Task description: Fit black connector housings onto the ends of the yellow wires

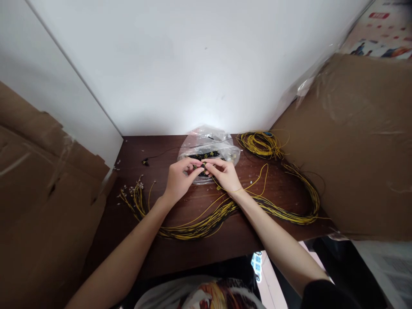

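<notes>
L hand (179, 178), R hand (225, 175): pinch grip on small blk part (202, 167) by bag (209, 139)

The small part (202, 168) pinched between the left grip (178, 178) and right grip (225, 174) looks like black plastic, and the bag (209, 143) behind is clear plastic, crinkled and glossy. The bench (225, 251) under them is dark wood with a dull sheen, its wires (193, 229) coated in yellow plastic. Right of the right grip, cardboard (354, 141) is matt brown under shiny film.
</notes>
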Available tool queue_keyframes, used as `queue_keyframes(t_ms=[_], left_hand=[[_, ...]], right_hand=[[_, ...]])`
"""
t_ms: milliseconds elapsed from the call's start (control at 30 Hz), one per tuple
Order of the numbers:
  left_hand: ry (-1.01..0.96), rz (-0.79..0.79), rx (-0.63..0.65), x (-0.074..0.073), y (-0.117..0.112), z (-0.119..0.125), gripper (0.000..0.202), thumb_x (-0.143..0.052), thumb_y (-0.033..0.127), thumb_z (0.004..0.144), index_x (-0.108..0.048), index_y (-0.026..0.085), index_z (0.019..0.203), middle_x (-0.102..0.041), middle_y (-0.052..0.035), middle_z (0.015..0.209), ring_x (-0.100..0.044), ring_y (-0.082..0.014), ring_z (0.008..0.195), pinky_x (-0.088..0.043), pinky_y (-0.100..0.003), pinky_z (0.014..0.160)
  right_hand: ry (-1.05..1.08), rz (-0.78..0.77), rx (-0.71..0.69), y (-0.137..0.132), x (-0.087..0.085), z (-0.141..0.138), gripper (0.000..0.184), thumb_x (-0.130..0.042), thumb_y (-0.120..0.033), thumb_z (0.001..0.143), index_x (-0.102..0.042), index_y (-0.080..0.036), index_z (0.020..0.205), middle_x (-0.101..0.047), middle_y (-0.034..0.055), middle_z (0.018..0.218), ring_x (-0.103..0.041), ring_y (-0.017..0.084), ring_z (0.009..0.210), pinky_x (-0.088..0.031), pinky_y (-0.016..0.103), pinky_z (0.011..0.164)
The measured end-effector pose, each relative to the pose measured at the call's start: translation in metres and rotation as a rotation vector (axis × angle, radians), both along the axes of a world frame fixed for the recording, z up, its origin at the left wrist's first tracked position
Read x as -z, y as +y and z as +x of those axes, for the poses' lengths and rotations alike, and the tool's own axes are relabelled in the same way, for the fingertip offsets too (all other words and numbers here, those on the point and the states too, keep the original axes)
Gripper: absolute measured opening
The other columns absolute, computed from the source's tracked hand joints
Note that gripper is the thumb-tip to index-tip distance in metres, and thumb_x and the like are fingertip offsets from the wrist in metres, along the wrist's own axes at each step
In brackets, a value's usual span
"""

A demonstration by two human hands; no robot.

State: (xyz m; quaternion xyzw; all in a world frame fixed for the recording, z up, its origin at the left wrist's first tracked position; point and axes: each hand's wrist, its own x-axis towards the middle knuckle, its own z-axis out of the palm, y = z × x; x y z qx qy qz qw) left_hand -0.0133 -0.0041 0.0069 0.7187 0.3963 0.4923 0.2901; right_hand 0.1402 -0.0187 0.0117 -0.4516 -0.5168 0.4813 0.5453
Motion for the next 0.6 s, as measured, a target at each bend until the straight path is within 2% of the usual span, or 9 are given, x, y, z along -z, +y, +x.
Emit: queue_keyframes(t_ms=[133, 267, 433, 600], left_hand=[[0.036, 0.013, 0.033, -0.004, 0.0, -0.003, 0.021, -0.061, 0.023, 0.077, -0.067, 0.016, 0.095, -0.069, -0.0046, 0.08, -0.059, -0.0122, 0.064, -0.047, -0.024, 0.062], [0.109, 0.059, 0.095, -0.008, -0.001, -0.006, 0.031, -0.059, 0.018, 0.079, -0.063, 0.017, 0.109, -0.068, -0.0032, 0.081, -0.058, -0.0114, 0.065, -0.046, -0.023, 0.063], [0.22, 0.123, 0.151, -0.014, -0.002, -0.009, 0.029, -0.06, 0.018, 0.079, -0.066, 0.019, 0.107, -0.066, -0.0029, 0.077, -0.057, -0.0118, 0.066, -0.044, -0.024, 0.064], [0.217, 0.031, 0.197, -0.019, -0.003, -0.011, 0.027, -0.061, 0.02, 0.078, -0.068, 0.018, 0.105, -0.068, -0.004, 0.077, -0.059, -0.0123, 0.065, -0.045, -0.023, 0.065]], right_hand=[[0.142, -0.076, -0.033, 0.0, -0.002, -0.002, 0.029, -0.074, -0.032, 0.06, -0.071, -0.017, 0.085, -0.066, 0.001, 0.069, -0.06, 0.012, 0.058, -0.051, 0.028, 0.059], [0.177, -0.078, -0.042, 0.0, -0.005, -0.001, 0.023, -0.075, -0.029, 0.057, -0.072, -0.017, 0.077, -0.066, 0.0002, 0.065, -0.06, 0.011, 0.054, -0.05, 0.027, 0.056], [0.135, -0.076, -0.092, 0.0, -0.007, 0.005, 0.02, -0.076, -0.026, 0.056, -0.071, -0.016, 0.073, -0.064, -0.0005, 0.059, -0.056, 0.01, 0.051, -0.048, 0.026, 0.053], [0.06, -0.077, -0.143, 0.002, -0.007, 0.009, 0.029, -0.075, -0.027, 0.058, -0.066, -0.014, 0.083, -0.064, -0.0006, 0.059, -0.055, 0.01, 0.051, -0.048, 0.026, 0.056]])
